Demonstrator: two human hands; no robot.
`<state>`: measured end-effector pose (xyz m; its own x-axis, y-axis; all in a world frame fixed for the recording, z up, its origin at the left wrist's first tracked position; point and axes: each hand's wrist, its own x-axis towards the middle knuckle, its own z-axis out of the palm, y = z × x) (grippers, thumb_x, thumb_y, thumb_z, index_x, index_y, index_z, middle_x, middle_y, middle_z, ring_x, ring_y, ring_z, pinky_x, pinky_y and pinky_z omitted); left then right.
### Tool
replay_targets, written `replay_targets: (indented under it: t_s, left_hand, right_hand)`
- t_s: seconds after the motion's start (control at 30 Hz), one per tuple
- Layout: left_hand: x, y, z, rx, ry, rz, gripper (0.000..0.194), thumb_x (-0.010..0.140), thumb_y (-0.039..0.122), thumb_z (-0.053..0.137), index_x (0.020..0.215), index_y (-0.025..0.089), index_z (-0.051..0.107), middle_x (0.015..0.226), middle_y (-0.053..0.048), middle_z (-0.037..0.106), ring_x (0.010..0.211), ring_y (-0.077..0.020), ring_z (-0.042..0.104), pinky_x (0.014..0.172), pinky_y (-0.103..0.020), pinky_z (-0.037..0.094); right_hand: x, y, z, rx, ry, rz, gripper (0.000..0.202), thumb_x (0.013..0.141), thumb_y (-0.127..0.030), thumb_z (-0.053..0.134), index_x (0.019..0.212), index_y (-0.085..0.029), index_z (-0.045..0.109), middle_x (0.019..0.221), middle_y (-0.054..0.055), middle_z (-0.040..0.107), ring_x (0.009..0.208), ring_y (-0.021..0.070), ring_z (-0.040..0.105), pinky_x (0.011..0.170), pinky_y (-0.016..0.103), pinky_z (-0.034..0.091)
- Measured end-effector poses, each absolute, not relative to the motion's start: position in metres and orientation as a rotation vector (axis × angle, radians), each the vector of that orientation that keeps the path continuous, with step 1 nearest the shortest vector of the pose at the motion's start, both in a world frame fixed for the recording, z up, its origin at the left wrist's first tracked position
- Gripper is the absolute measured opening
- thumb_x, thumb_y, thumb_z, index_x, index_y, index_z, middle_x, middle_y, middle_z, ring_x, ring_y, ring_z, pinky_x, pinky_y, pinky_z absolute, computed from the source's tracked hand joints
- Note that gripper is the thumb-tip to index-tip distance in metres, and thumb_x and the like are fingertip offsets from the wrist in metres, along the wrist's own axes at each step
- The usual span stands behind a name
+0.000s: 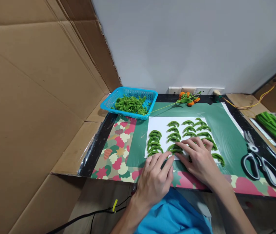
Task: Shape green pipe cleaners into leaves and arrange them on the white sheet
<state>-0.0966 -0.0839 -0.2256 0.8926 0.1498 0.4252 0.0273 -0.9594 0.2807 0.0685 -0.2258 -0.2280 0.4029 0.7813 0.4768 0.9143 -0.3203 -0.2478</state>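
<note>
Rows of curved green pipe-cleaner leaves [173,130] lie on a white sheet of paper [159,123]. At the near end of the second column, my right hand [198,157] has its index finger and thumb around a green pipe-cleaner leaf [175,148]. My right palm and other fingers cover part of the columns further right. My left hand [155,177] rests at the paper's near edge, fingers stretched forward and slightly apart. Its index fingertip is close to that same leaf; whether it touches cannot be told. Nothing shows in my left hand.
A blue basket [105,103] of green pipe-cleaner pieces stands back left. Orange pipe-cleaner flowers [189,97] lie behind the paper. Scissors [253,156] and a bundle of green pipe cleaners [275,130] are at right. Cardboard [37,81] walls the left side; sockets [202,91] line the wall.
</note>
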Motion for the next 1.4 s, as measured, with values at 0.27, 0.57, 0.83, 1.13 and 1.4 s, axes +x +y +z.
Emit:
replay_targets:
  t_s: [0.27,0.57,0.83,1.13,1.4]
  left_hand:
    - [-0.096,-0.083,-0.226,2.775,0.111,0.708,0.036,0.103,0.015,0.059,0.138,0.016,0.067,0.141,-0.003,0.071,0.127,-0.0211,0.060,0.109,-0.037,0.040]
    - [-0.096,-0.087,-0.224,2.880,0.193,0.613,0.041,0.105,0.024,0.058,0.146,0.021,0.064,0.154,-0.003,0.062,0.129,-0.0224,0.057,0.105,-0.040,0.041]
    - [-0.098,-0.089,-0.225,2.896,0.264,0.587,0.043,0.105,0.027,0.058,0.148,0.024,0.062,0.155,-0.004,0.059,0.129,-0.0245,0.056,0.105,-0.042,0.041]
    - [-0.089,-0.090,-0.221,2.867,0.176,0.585,0.034,0.107,0.026,0.054,0.139,0.024,0.065,0.147,-0.004,0.064,0.134,-0.0224,0.055,0.110,-0.040,0.036]
    - [-0.089,-0.091,-0.220,2.924,0.168,0.558,0.036,0.108,0.029,0.053,0.141,0.024,0.065,0.159,-0.007,0.054,0.145,-0.0251,0.049,0.116,-0.042,0.035]
  right_hand:
    - [0.068,-0.229,-0.229,-2.193,-1.428,-0.333,0.031,0.108,-0.030,0.063,0.139,-0.026,0.064,0.113,0.003,0.074,0.109,0.0251,0.060,0.096,0.046,0.028]
    - [0.069,-0.229,-0.227,-2.178,-1.432,-0.292,0.030,0.108,-0.028,0.062,0.138,-0.026,0.065,0.126,0.005,0.071,0.117,0.0241,0.060,0.100,0.044,0.031]
    - [0.071,-0.232,-0.222,-2.163,-1.449,-0.259,0.033,0.113,-0.037,0.052,0.141,-0.023,0.062,0.124,0.007,0.072,0.119,0.0253,0.058,0.102,0.044,0.031]
    - [0.094,-0.217,-0.215,-2.180,-1.478,-0.170,0.034,0.112,-0.016,0.045,0.138,-0.025,0.064,0.111,0.003,0.074,0.105,0.0215,0.060,0.098,0.042,0.030]
    - [0.090,-0.214,-0.219,-2.198,-1.450,-0.194,0.027,0.112,-0.024,0.051,0.133,-0.026,0.068,0.122,0.004,0.073,0.108,0.0211,0.061,0.098,0.042,0.030]
